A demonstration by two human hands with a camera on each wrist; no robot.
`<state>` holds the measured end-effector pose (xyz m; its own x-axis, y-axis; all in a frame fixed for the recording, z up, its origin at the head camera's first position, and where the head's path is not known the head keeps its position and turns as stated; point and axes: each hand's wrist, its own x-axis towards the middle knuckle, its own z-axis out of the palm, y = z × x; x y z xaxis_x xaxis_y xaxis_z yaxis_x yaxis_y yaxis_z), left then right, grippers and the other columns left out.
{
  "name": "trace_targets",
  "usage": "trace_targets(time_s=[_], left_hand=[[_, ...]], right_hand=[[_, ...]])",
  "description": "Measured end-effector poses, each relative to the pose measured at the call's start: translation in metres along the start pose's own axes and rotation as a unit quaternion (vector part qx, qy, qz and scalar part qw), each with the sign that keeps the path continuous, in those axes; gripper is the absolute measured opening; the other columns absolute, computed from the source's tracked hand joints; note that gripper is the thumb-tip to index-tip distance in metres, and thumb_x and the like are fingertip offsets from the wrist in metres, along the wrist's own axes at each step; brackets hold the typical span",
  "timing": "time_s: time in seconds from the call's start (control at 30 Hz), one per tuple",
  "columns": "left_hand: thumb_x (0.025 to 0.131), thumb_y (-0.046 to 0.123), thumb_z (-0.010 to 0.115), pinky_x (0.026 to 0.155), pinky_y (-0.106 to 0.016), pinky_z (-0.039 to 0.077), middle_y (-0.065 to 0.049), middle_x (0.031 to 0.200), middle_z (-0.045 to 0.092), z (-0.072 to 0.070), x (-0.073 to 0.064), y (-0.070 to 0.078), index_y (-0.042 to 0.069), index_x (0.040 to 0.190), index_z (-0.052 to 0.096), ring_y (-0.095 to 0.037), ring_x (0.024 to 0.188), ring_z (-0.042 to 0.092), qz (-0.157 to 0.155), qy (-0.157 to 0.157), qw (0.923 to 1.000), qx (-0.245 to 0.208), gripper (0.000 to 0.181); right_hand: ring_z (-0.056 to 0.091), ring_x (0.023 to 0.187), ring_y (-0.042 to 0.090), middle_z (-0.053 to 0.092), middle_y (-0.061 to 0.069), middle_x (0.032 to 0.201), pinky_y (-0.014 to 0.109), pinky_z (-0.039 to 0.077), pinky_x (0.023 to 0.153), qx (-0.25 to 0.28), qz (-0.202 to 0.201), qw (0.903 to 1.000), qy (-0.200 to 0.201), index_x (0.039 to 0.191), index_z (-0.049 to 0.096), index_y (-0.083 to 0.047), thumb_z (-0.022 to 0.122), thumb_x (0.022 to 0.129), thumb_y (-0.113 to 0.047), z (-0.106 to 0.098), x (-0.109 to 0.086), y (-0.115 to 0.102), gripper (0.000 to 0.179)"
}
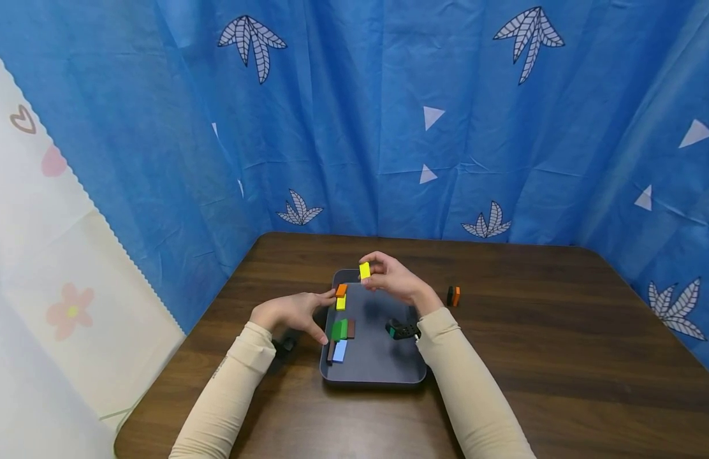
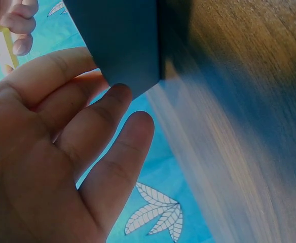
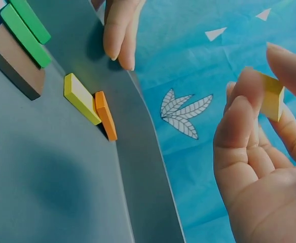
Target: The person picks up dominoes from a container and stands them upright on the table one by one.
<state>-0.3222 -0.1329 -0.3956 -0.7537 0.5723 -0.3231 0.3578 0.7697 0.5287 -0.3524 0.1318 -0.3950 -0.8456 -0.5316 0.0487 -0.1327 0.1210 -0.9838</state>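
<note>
My right hand point(image 1: 391, 279) is raised over the far part of a dark grey tray point(image 1: 383, 373), pinching a small yellow block point(image 3: 273, 98) between thumb and fingers. At the tray's left wall is my left hand point(image 1: 297, 311), thumb and fingers spread and fingertips at the rim. In the left wrist view its fingers point(image 2: 130, 147) look loosely extended beside the tray's outer side. Along the tray's left side lie an orange block point(image 3: 105, 115), another yellow block point(image 3: 81, 98), green blocks point(image 3: 24, 33), a brown block point(image 3: 16, 61), a light blue block point(image 1: 340, 350) and a dark brown block point(image 1: 331, 352).
On the wooden table point(image 1: 561, 357), right of the tray, a black block point(image 1: 450, 295) and an orange block point(image 1: 456, 296) stand side by side. A blue curtain point(image 1: 354, 127) with leaf prints hangs behind the table. A white patterned cloth point(image 1: 56, 242) hangs at the left.
</note>
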Motion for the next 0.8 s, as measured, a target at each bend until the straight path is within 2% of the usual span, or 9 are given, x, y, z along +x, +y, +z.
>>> trace_targets(time_s=[0.17, 0.43, 0.67, 0.8], left_hand=[[0.072, 0.041, 0.089, 0.118, -0.062, 0.029, 0.0, 0.168, 0.021, 0.0, 0.0, 0.0, 0.016, 0.157, 0.034, -0.034, 0.152, 0.028, -0.003, 0.0, 1.0, 0.0, 0.104], [0.071, 0.041, 0.09, 0.118, -0.061, 0.029, 0.001, 0.168, 0.021, 0.0, -0.001, -0.001, 0.019, 0.158, 0.033, -0.032, 0.152, 0.028, -0.005, 0.0, 1.0, 0.001, 0.106], [0.071, 0.041, 0.09, 0.119, -0.06, 0.029, 0.002, 0.168, 0.02, 0.001, -0.001, -0.001, 0.021, 0.158, 0.033, -0.032, 0.152, 0.028, -0.003, 0.001, 1.0, -0.001, 0.106], [0.071, 0.041, 0.09, 0.118, -0.059, 0.031, 0.001, 0.168, 0.02, 0.003, -0.002, -0.001, 0.019, 0.157, 0.033, -0.033, 0.152, 0.028, 0.0, 0.0, 1.0, 0.004, 0.105]], right_hand=[[0.06, 0.097, 0.032, 0.06, 0.009, 0.102, 0.047, 0.051, 0.095, 0.023, -0.004, 0.9997, 0.008, 0.14, 0.04, -0.002, 0.056, 0.099, 0.001, -0.003, -0.006, -0.003, 0.044], [0.061, 0.095, 0.025, 0.059, 0.012, 0.106, 0.048, 0.052, 0.097, 0.008, -0.015, 0.9995, 0.027, 0.141, 0.043, -0.003, 0.058, 0.099, 0.0, -0.007, -0.015, -0.005, 0.045], [0.061, 0.096, 0.022, 0.06, 0.014, 0.109, 0.034, 0.056, 0.091, -0.035, -0.043, 0.9969, 0.057, 0.14, 0.051, -0.006, 0.067, 0.094, -0.003, -0.012, -0.027, -0.008, 0.049], [0.061, 0.096, 0.024, 0.06, 0.018, 0.114, 0.033, 0.055, 0.09, -0.044, -0.04, 0.9947, 0.084, 0.142, 0.054, -0.011, 0.07, 0.093, -0.008, -0.014, -0.037, -0.009, 0.051]])
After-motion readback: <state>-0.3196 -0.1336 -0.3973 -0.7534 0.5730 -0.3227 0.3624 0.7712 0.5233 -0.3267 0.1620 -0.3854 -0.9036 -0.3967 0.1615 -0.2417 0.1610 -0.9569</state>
